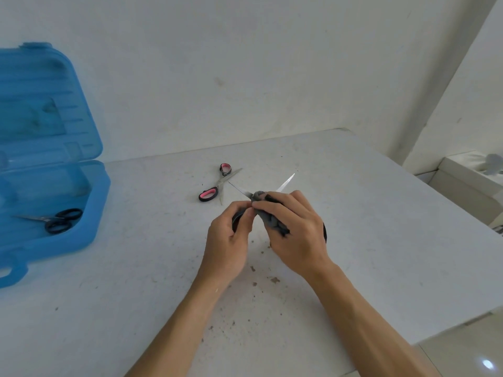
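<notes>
Gripping a pair of open scissors point(285, 183) over the middle of the table point(381, 240), the person keeps both hands close together. The left hand point(231, 238) has its fingers curled round 1 black handle, which shows only as a dark edge between the fingers and the palm. The right hand point(294, 229) pinches a grey cloth point(272, 220) against the scissors where the 2 blades cross, and its fingertips meet those of the left hand there. The rest of the cloth bunches under the right fingers. A strip of black shows past the right wrist; whether it is the other handle cannot be told, since the hand hides most of it. The 2 blades stick out beyond the hands in a V, 1 pointing up and left, the other up and right.

Just beyond the left blade tip lie pink-handled scissors point(209, 194), spread open flat on the table. The tip overlaps them in the view, and whether they touch cannot be told. At the left edge of the table stands a blue case point(49, 170), its lid raised against the wall point(245, 63). Small black scissors point(61, 221) lie in its lower half. Brown specks point(275, 280) dot the table beneath the wrists and forearms.
</notes>
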Motion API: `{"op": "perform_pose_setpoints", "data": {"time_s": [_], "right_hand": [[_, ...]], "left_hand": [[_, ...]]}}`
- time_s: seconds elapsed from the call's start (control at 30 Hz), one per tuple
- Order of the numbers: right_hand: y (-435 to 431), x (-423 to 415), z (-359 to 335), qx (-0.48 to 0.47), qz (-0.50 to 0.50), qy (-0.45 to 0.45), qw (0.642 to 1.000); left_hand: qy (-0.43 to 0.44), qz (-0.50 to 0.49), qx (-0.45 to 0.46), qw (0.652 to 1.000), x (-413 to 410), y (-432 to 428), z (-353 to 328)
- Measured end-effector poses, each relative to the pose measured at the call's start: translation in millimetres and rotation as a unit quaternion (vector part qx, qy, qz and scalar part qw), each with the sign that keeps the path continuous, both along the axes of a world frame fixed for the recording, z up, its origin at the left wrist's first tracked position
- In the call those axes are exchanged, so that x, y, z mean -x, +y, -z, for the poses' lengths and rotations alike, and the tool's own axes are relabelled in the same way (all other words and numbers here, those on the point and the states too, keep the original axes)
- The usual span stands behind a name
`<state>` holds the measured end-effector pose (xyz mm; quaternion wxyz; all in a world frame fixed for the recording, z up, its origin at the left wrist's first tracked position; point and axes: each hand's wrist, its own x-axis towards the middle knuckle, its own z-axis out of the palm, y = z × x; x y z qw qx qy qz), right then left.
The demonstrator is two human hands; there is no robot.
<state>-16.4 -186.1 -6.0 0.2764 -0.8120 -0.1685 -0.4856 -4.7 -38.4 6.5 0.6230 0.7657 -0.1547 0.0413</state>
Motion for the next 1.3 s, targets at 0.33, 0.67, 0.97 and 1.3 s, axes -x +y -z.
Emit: {"op": "perform_pose_setpoints", "data": {"time_s": [0.33, 0.67, 0.97, 1.3], "right_hand": [[-5, 0, -3, 0.047, 0.058, -0.013, 0.997], [-18, 10, -25, -0.389, 0.009, 0.22, 0.895], [-27, 7, -26, -0.427, -0.059, 0.349, 0.832], [-27, 4, -21, -0.301, -0.045, 0.334, 0.892]], "left_hand": [[-0.013, -0.003, 0.012, 1.0, 1, 1, -2], [0.041, -0.022, 0.137, 0.989, -1, 4, -9], [0.186, 0.015, 0.298, 0.936, -10, 13, -10], [0.357, 0.155, 0.265, 0.882, -20, 30, -17]]}}
